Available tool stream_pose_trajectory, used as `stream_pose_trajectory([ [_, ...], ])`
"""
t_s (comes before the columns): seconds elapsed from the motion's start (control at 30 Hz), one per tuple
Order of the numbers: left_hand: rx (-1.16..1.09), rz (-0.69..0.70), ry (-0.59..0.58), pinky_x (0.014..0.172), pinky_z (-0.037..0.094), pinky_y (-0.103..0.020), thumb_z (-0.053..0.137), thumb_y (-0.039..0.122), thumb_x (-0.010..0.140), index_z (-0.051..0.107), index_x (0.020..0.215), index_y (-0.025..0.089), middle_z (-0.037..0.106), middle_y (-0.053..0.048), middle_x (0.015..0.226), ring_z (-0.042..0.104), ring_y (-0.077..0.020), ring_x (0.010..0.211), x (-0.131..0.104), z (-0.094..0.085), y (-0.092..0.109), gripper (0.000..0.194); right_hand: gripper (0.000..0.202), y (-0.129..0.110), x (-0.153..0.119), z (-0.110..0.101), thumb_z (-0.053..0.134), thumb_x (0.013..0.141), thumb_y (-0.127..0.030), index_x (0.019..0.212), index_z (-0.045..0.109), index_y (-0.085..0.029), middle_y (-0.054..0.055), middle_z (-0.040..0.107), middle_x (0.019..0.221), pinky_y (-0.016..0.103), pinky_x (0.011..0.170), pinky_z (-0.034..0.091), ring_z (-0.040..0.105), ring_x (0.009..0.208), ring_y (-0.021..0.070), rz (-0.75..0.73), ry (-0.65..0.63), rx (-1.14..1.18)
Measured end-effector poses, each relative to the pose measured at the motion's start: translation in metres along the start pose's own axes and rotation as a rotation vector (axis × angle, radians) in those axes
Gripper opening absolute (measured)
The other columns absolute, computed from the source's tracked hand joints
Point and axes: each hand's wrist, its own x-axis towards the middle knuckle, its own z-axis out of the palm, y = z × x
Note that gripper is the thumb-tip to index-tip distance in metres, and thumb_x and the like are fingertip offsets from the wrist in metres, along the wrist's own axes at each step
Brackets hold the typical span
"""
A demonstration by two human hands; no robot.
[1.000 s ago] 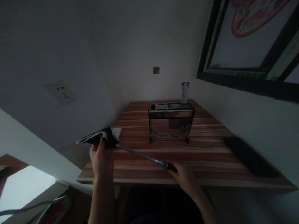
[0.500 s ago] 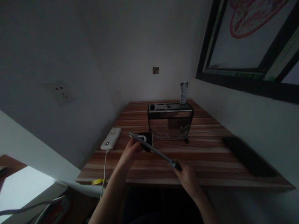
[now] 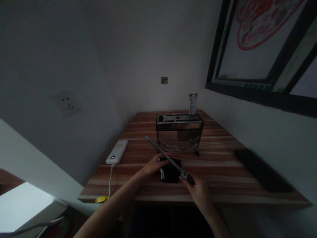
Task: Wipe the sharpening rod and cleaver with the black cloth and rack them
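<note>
My right hand [image 3: 196,188] is closed around the black handle of a sharpening steel [image 3: 164,154], a long thin grey rod with a shiny collar. The rod slants up and left over the table. My left hand [image 3: 154,164] grips the upper left edge of a dark cloth [image 3: 170,172] with a white edge, beneath the rod. Whether the left fingers also touch the rod is hard to tell. Just beyond stands a knife block [image 3: 179,125] with a slotted top and see-through front. A silvery crinkled cylinder [image 3: 193,104] rises at its right end.
On the wood-grain table [image 3: 138,127] a white power bank [image 3: 117,152] lies left with a cable [image 3: 110,180] plugged in. A flat black object [image 3: 264,170] lies right. Walls close in the back and sides, with a wall socket [image 3: 66,104] at left.
My left hand has moved right and toward me with the dark cloth, away from the rod's tip. The rod's tip has shifted right and slightly up in view. My right hand keeps its hold.
</note>
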Motion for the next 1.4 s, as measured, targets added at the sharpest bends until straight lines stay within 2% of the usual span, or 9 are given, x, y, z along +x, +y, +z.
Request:
stream_pose_trajectory([
  [0.2,0.212,0.174,0.02,0.093,0.037,-0.033,0.058,0.031,0.076,0.06,0.104,0.017,0.062,-0.006,0.106,0.053,-0.0206,0.102,-0.001,0.003,-0.008,0.031,0.031,-0.008,0.004,-0.004,0.056,0.075,-0.046,0.082,0.067,-0.018,0.008,0.07,0.086,0.031,0.069,0.051,0.065,0.082,0.0262,0.054,-0.082,0.115],
  [0.37,0.241,0.149,-0.185,0.09,0.04,-0.031,0.06,0.028,0.074,0.059,0.108,0.018,0.062,-0.006,0.108,0.056,-0.0201,0.1,-0.007,-0.005,0.003,0.036,0.03,-0.014,0.009,-0.018,0.051,0.079,-0.043,0.089,0.064,-0.017,0.007,0.069,0.088,0.03,0.073,0.05,0.064,0.084,0.0231,0.037,-0.084,0.153],
  [0.47,0.277,0.173,-0.222,0.088,0.041,-0.03,0.061,0.025,0.073,0.059,0.109,0.018,0.062,-0.006,0.109,0.056,-0.0199,0.099,-0.007,-0.011,0.005,0.038,0.03,-0.015,0.021,-0.043,0.053,0.077,-0.044,0.091,0.063,-0.019,0.006,0.069,0.088,0.031,0.073,0.05,0.063,0.083,0.023,-0.002,-0.003,0.078],
  [0.63,0.41,0.233,-0.142,0.088,0.041,-0.03,0.058,0.02,0.073,0.061,0.105,0.018,0.063,-0.005,0.106,0.057,-0.0181,0.097,-0.005,-0.012,-0.002,0.031,0.032,-0.034,0.062,-0.115,0.055,0.076,-0.047,0.092,0.062,-0.02,0.006,0.068,0.089,0.032,0.073,0.049,0.063,0.083,0.0224,-0.203,0.167,-0.148],
  [0.8,0.572,0.388,-0.158,0.09,0.039,-0.029,0.052,0.014,0.076,0.062,0.099,0.02,0.063,-0.004,0.101,0.055,-0.0159,0.097,-0.004,-0.006,-0.006,0.026,0.035,-0.083,0.112,-0.187,0.057,0.076,-0.046,0.093,0.063,-0.017,0.007,0.068,0.088,0.028,0.072,0.047,0.063,0.08,0.0185,-0.47,0.455,-0.487],
  [0.93,0.646,0.424,-0.181,0.092,0.038,-0.03,0.051,0.013,0.076,0.062,0.101,0.022,0.061,-0.005,0.104,0.052,-0.0165,0.101,-0.005,-0.003,-0.004,0.029,0.045,-0.138,0.151,-0.229,0.047,0.08,-0.049,0.097,0.064,-0.011,0.011,0.067,0.096,0.028,0.074,0.04,0.06,0.091,0.0163,-0.644,0.525,-0.877],
  [1.03,0.675,0.431,-0.208,0.093,0.038,-0.031,0.051,0.015,0.077,0.061,0.103,0.023,0.06,-0.005,0.107,0.052,-0.017,0.103,-0.007,-0.003,-0.002,0.029,0.064,-0.179,0.178,-0.248,0.024,0.08,-0.055,0.096,0.062,-0.005,0.01,0.063,0.105,0.033,0.073,0.034,0.053,0.103,0.016,-0.683,0.446,-1.116],
  [1.17,0.69,0.436,-0.227,0.093,0.038,-0.032,0.051,0.016,0.077,0.061,0.103,0.023,0.061,-0.005,0.107,0.052,-0.0174,0.103,-0.007,-0.002,-0.001,0.029,0.076,-0.223,0.205,-0.258,-0.006,0.072,-0.041,0.061,0.056,0.002,0.012,0.057,0.109,0.041,0.07,0.032,0.042,0.112,0.0203,-0.85,0.269,-1.371],
  [1.4,0.666,0.445,-0.226,0.094,0.037,-0.031,0.052,0.015,0.076,0.061,0.103,0.023,0.06,-0.004,0.109,0.051,-0.0165,0.104,-0.007,-0.001,-0.001,0.03,0.043,-0.276,0.229,-0.26,-0.007,0.061,-0.033,0.032,0.012,-0.008,0.012,0.062,0.091,0.031,0.065,0.039,0.039,0.111,0.0137,-1.065,0.159,-1.857],
])
